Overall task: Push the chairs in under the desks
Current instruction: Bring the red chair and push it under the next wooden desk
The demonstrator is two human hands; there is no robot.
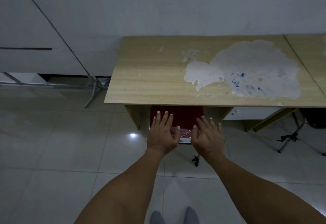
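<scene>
Pushing is in hand: the red chair sits mostly under the wooden bench, only its near edge showing. Left hand and right hand are spread flat, fingers straight, over that near edge; contact itself cannot be confirmed. Recommended: keep pressure equal on both sides and drive straight toward the far wall, so the chair clears the bench panel on its left. A second chair stands at far right

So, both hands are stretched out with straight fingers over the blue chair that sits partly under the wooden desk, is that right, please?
Not quite: the chair is red, not blue, as the head view shows. Both the left hand and right hand reach over it with straight fingers, partly under the wooden desk.
</scene>
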